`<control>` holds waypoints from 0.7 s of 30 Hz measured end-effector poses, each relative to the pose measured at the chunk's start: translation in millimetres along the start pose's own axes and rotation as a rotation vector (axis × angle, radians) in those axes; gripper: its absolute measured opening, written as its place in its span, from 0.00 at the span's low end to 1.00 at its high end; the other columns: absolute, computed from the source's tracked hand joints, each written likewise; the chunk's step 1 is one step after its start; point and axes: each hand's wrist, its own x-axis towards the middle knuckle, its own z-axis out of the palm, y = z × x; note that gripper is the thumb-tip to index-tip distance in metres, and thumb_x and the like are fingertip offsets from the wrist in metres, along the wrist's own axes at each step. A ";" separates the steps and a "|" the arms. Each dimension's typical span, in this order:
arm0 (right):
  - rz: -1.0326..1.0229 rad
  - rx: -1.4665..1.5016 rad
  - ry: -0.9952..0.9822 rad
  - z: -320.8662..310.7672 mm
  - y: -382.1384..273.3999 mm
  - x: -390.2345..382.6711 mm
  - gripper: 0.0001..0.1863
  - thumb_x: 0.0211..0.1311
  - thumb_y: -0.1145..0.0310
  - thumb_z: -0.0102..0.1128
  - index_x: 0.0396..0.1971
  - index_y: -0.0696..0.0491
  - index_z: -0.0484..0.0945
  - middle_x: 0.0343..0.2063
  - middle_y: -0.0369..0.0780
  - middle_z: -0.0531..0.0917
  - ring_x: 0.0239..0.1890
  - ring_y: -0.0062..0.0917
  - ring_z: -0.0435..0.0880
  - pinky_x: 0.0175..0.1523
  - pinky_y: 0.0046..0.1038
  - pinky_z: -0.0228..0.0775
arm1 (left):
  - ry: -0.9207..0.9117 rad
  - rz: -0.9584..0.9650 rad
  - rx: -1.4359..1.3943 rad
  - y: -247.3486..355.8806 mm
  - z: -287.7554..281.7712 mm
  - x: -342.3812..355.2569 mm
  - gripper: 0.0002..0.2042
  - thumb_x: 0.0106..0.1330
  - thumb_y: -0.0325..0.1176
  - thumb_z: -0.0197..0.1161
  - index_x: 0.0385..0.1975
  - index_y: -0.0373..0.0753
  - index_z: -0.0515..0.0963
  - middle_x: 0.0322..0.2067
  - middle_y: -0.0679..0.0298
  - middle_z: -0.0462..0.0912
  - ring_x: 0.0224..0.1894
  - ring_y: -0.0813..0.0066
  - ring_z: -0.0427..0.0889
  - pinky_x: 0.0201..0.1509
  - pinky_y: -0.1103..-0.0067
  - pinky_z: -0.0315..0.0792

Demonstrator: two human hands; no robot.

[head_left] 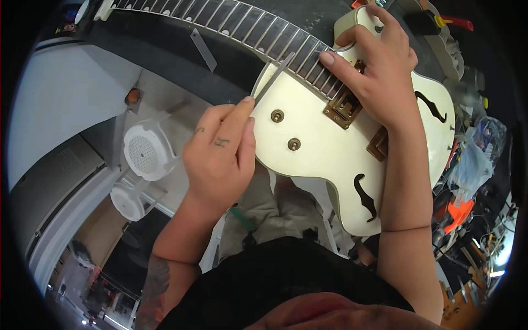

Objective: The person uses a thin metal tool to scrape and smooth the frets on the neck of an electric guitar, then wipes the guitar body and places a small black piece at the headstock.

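A cream hollow-body electric guitar (pixel 283 148) with f-holes and brass-coloured pickup parts lies across a dark bench, its fretted neck (pixel 239 27) reaching to the upper left. My left hand (pixel 223 148) is closed on a slim flat metal file (pixel 272 77), whose far end rests on the fretboard near the body. My right hand (pixel 374 71) grips the guitar where neck meets body: the thumb lies at the fretboard's edge and the bent fingers curl over the upper horn.
A small metal straightedge (pixel 202 48) lies on the dark bench (pixel 165 44) left of the neck. White plastic stools (pixel 148 148) stand on the floor at left. Bottles (pixel 429 22), plastic bags (pixel 473 159), an orange tool (pixel 459 212) and cluttered tools line the right side.
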 end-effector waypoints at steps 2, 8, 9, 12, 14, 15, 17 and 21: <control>0.012 0.002 -0.003 -0.3 -2.8 0.6 0.27 0.64 0.44 0.78 0.44 0.55 0.88 0.73 0.64 0.67 0.77 0.59 0.61 0.78 0.57 0.47 | -0.002 -0.045 -0.019 1.2 -1.7 0.4 0.16 0.68 0.20 0.72 0.55 0.33 0.89 0.37 0.57 0.86 0.33 0.63 0.86 0.37 0.70 0.79; -0.067 -0.098 0.056 16.4 34.2 -2.4 0.29 0.63 0.35 0.75 0.48 0.45 0.90 0.78 0.49 0.69 0.80 0.51 0.63 0.78 0.56 0.47 | -0.093 -0.043 -0.024 -3.3 -7.6 9.5 0.18 0.66 0.19 0.72 0.56 0.33 0.89 0.34 0.58 0.85 0.32 0.62 0.86 0.36 0.71 0.79; -0.075 -0.105 0.061 15.5 33.5 -2.6 0.28 0.63 0.35 0.76 0.47 0.45 0.90 0.78 0.49 0.70 0.80 0.51 0.63 0.78 0.56 0.47 | -0.063 -0.023 -0.067 -5.4 -5.1 10.1 0.18 0.66 0.19 0.72 0.57 0.33 0.89 0.34 0.58 0.85 0.31 0.63 0.85 0.36 0.71 0.79; -0.004 -0.031 -0.007 1.9 2.1 2.2 0.28 0.63 0.41 0.77 0.45 0.52 0.89 0.74 0.61 0.68 0.78 0.57 0.61 0.78 0.57 0.47 | -0.047 -0.009 -0.101 -7.3 -4.1 8.1 0.19 0.66 0.18 0.72 0.57 0.34 0.89 0.34 0.59 0.84 0.30 0.65 0.84 0.35 0.72 0.78; 0.026 -0.015 -0.027 -1.6 -3.1 2.7 0.28 0.63 0.42 0.77 0.45 0.55 0.88 0.73 0.64 0.67 0.77 0.59 0.61 0.77 0.57 0.47 | -0.057 -0.005 -0.097 -5.9 -6.6 9.6 0.19 0.66 0.18 0.72 0.58 0.35 0.89 0.34 0.60 0.84 0.29 0.66 0.83 0.34 0.73 0.77; 0.029 -0.017 -0.027 -2.3 -3.2 3.0 0.29 0.63 0.42 0.77 0.45 0.55 0.88 0.73 0.64 0.67 0.77 0.59 0.61 0.77 0.57 0.47 | -0.087 -0.025 -0.107 -4.6 -8.5 11.8 0.19 0.67 0.17 0.71 0.58 0.33 0.88 0.35 0.58 0.85 0.31 0.67 0.83 0.36 0.74 0.76; 0.047 -0.027 -0.041 -4.2 -3.7 3.8 0.29 0.63 0.42 0.77 0.45 0.55 0.88 0.73 0.64 0.67 0.77 0.59 0.61 0.77 0.57 0.47 | -0.120 -0.040 -0.109 -6.0 -10.7 15.7 0.18 0.69 0.16 0.69 0.59 0.32 0.88 0.36 0.56 0.86 0.32 0.67 0.82 0.38 0.75 0.76; 0.024 -0.035 -0.022 -2.1 1.7 2.2 0.29 0.64 0.41 0.76 0.44 0.55 0.88 0.73 0.64 0.67 0.77 0.59 0.61 0.77 0.58 0.47 | -0.154 0.064 -0.088 -14.7 -5.0 28.9 0.19 0.69 0.18 0.71 0.60 0.33 0.88 0.31 0.58 0.83 0.29 0.67 0.81 0.34 0.74 0.74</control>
